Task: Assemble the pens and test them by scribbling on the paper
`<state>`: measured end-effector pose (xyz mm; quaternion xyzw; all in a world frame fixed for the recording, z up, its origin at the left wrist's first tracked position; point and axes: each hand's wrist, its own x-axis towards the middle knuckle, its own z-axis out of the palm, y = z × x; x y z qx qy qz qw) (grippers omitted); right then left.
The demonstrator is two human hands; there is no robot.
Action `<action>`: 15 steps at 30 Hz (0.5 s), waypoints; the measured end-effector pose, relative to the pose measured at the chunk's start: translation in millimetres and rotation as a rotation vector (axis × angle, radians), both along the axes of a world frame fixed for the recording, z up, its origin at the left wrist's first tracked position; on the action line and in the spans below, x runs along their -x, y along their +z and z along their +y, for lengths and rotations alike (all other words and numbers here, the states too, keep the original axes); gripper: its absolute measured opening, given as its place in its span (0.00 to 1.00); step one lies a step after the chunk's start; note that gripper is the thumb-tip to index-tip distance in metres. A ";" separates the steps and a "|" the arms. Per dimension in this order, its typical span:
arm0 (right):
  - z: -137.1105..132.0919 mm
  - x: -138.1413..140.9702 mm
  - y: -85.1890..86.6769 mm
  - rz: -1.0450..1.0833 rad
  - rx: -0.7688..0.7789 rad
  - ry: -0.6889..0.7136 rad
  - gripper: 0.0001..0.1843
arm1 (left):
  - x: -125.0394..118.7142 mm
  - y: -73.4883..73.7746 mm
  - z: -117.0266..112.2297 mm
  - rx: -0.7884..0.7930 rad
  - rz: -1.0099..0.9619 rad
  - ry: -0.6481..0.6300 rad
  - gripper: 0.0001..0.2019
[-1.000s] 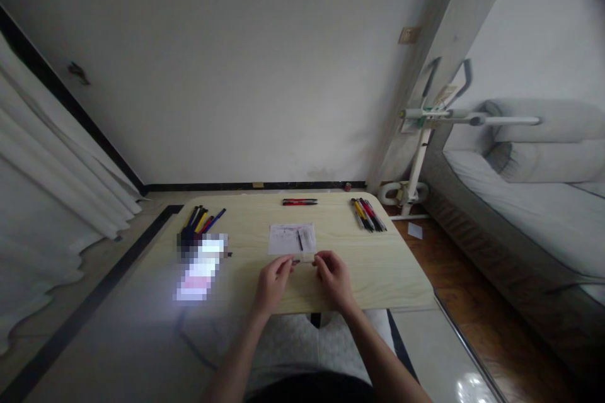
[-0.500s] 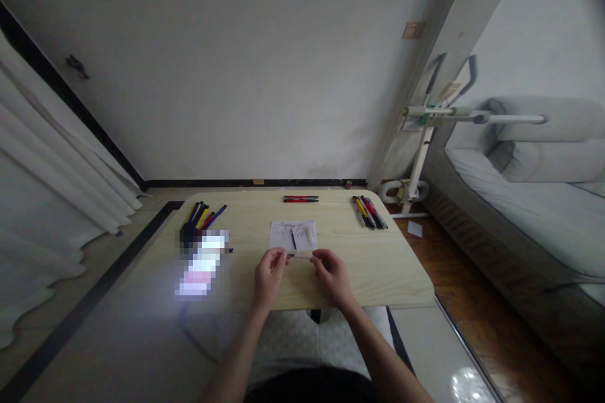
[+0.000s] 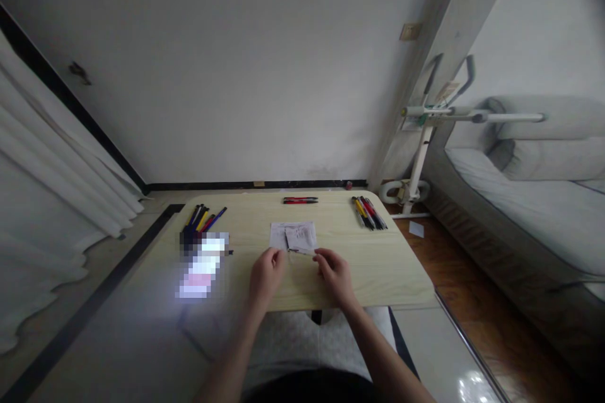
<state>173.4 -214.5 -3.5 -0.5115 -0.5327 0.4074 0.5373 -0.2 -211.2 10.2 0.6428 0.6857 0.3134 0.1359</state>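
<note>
A thin pale stick with a dark left end, which looks like a pen refill, extends leftward from the fingertips of my right hand. That hand pinches its right end above the near half of the table. My left hand is curled with fingertips together, just left of the refill's dark end, with a small gap between. What the left fingers hold, if anything, is hidden. Just beyond both hands lies a white sheet of paper with a smaller marked piece of paper over its right part.
Two red and black pens lie at the table's far edge. A group of pens lies at the far right, and more pens at the far left. A bright, pixelated phone-like screen is on the left of the table.
My left fingertips have come away from the refill's left end, moving slightly left. The smaller paper's left edge now appears further left. My right hand has barely moved.
</note>
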 end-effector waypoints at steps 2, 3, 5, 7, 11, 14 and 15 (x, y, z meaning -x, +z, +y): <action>0.7 -1.8 1.6 0.028 0.000 -0.023 0.16 | -1.8 8.0 5.2 0.079 0.229 -0.036 0.19; 1.2 -2.6 2.1 0.044 0.004 -0.031 0.16 | -3.7 11.9 8.3 0.118 0.322 -0.051 0.20; 2.1 -4.2 2.3 0.081 0.016 -0.036 0.17 | -8.6 18.6 14.9 0.190 0.459 -0.068 0.21; 2.8 -5.2 1.9 0.112 0.027 -0.028 0.17 | -13.4 23.1 21.2 0.257 0.544 -0.077 0.21; 3.8 -6.1 -0.1 0.163 0.047 -0.031 0.17 | -18.4 26.4 29.6 0.329 0.616 -0.109 0.19; 4.8 -6.5 -1.6 0.195 0.062 -0.039 0.17 | -18.7 27.4 32.2 0.355 0.627 -0.112 0.18; 5.1 -6.7 -2.0 0.202 0.061 -0.039 0.16 | -18.6 28.0 32.8 0.365 0.627 -0.109 0.19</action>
